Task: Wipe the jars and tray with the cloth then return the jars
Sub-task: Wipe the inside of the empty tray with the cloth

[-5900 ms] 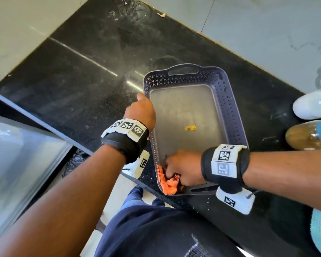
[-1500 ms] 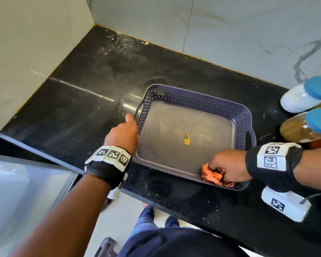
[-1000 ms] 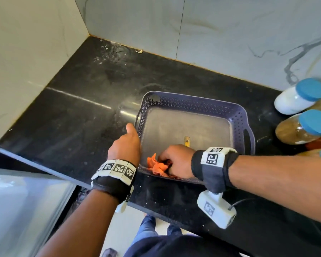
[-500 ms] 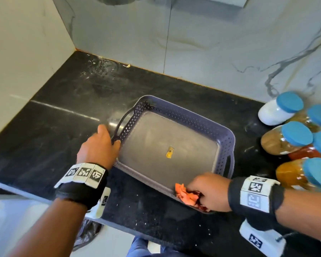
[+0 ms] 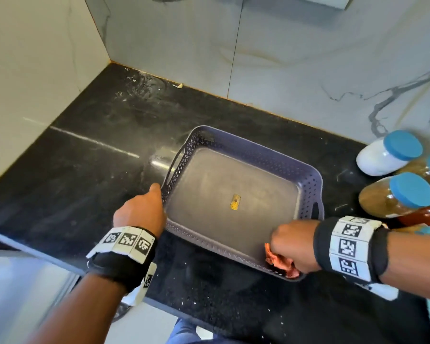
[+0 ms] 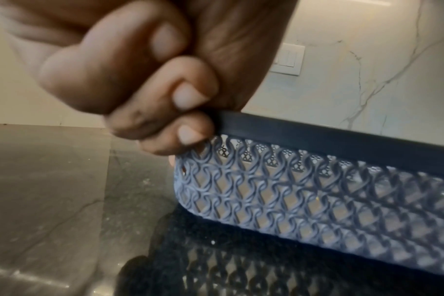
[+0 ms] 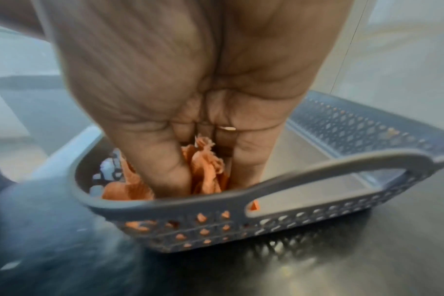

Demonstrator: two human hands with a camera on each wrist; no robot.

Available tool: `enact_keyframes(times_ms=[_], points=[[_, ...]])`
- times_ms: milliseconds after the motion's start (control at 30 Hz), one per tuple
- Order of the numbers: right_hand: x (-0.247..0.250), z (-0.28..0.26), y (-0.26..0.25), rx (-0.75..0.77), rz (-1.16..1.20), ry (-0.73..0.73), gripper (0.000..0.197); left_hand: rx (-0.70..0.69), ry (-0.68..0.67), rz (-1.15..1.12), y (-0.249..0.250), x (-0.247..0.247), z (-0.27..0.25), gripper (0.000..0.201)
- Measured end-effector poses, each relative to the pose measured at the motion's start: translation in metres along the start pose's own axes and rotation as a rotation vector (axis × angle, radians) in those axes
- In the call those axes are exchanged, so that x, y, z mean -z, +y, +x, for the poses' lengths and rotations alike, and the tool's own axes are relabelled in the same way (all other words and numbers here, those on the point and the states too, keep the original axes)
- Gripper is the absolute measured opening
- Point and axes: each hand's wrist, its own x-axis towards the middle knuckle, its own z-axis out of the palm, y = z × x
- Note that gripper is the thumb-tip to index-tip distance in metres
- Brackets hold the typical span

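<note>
Tray-wiping stage: right hand (image 5: pixel 292 245) scrunched the orange cloth (image 5: pixel 278 260) into the tray (image 5: pixel 256 151)'s near-right corner, left hand (image 5: pixel 140 214) pinched the left rim. Next probably the jars (image 5: pixel 395 194), waiting off right.

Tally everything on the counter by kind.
Tray: 1
Orange cloth: 1
Blue-lidded jars: 5, some cut off by the frame edge
Yellow tag on the tray floor: 1
Total: 8
</note>
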Motion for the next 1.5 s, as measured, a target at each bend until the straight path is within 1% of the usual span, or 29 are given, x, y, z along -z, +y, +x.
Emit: enact_keyframes(times_ms=[33,100,133,200,267,300,333,400,433,467,500,567,600,667,733,767,833,900,933,1000,1067,1167,1267,1300,1400,1500], points=[[0.004,0.005,0.01,-0.045,-0.015,0.012,0.007,-0.004,0.002,-0.005,0.0,0.0,-0.002,0.018],[0.016,0.015,0.031,-0.14,-0.049,0.065,0.019,-0.008,-0.003,0.005,0.001,0.002,-0.004,0.018],[0.023,0.018,0.042,-0.191,-0.065,0.075,0.018,-0.008,-0.011,0.017,0.001,0.003,-0.005,0.018],[0.04,0.024,0.065,-0.28,-0.065,0.089,0.01,-0.003,-0.031,0.026,0.002,0.002,-0.009,0.016],[0.057,0.028,0.083,-0.353,-0.045,0.144,0.013,-0.017,-0.063,0.002,0.0,-0.001,-0.018,0.013],[0.063,0.03,0.089,-0.381,-0.02,0.185,0.016,-0.033,-0.106,-0.017,-0.004,-0.005,-0.025,0.017],[0.069,0.034,0.093,-0.4,0.019,0.224,0.02,-0.047,-0.18,-0.033,-0.011,-0.008,-0.03,0.027],[0.076,0.043,0.092,-0.443,0.108,0.254,0.029,-0.055,-0.336,-0.071,-0.024,-0.007,-0.036,0.054],[0.079,0.048,0.088,-0.471,0.148,0.26,0.032,-0.057,-0.351,-0.082,-0.029,-0.003,-0.033,0.065],[0.082,0.05,0.084,-0.496,0.18,0.28,0.033,-0.068,-0.309,-0.085,-0.031,0.002,-0.027,0.072],[0.085,0.053,0.081,-0.53,0.202,0.301,0.033,-0.085,-0.234,-0.091,-0.03,0.009,-0.018,0.076],[0.086,0.057,0.074,-0.595,0.28,0.382,0.03,-0.112,-0.125,-0.11,-0.021,0.023,0.003,0.085],[0.084,0.059,0.071,-0.633,0.337,0.416,0.028,-0.122,-0.102,-0.121,-0.016,0.028,0.014,0.09],[0.081,0.061,0.064,-0.723,0.462,0.471,0.029,-0.135,-0.086,-0.104,-0.005,0.034,0.034,0.096],[0.077,0.062,0.059,-0.793,0.531,0.456,0.026,-0.159,-0.116,-0.057,0.0,0.035,0.049,0.091],[0.074,0.063,0.056,-0.815,0.555,0.417,0.029,-0.184,-0.152,-0.047,0.0,0.033,0.053,0.084],[0.07,0.064,0.054,-0.844,0.616,0.372,0.036,-0.262,-0.206,-0.051,0.003,0.029,0.058,0.063],[0.075,0.063,0.055,-0.823,0.686,0.384,0.034,-0.332,-0.218,-0.073,0.003,0.026,0.058,0.043],[0.081,0.063,0.053,-0.802,0.705,0.39,0.034,-0.355,-0.218,-0.077,0.003,0.024,0.057,0.037],[0.099,0.07,0.044,-0.766,0.719,0.402,0.037,-0.38,-0.207,-0.076,0.004,0.024,0.056,0.032],[0.117,0.086,0.031,-0.685,0.692,0.475,0.038,-0.388,-0.194,-0.073,0.005,0.024,0.055,0.032],[0.134,0.111,0.006,-0.538,0.608,0.611,0.027,-0.389,-0.174,-0.055,0.006,0.024,0.054,0.035],[0.145,0.128,-0.02,-0.353,0.483,0.633,0.023,-0.362,-0.138,-0.01,0.008,0.021,0.053,0.04],[0.147,0.131,-0.026,-0.318,0.44,0.65,0.022,-0.351,-0.124,0.0,0.009,0.02,0.053,0.042],[0.142,0.129,-0.033,-0.283,0.382,0.678,0.026,-0.314,-0.106,-0.006,0.012,0.018,0.05,0.038],[0.121,0.11,-0.02,-0.297,0.363,0.616,0.025,-0.306,-0.098,-0.064,0.013,0.021,0.047,0.036]])
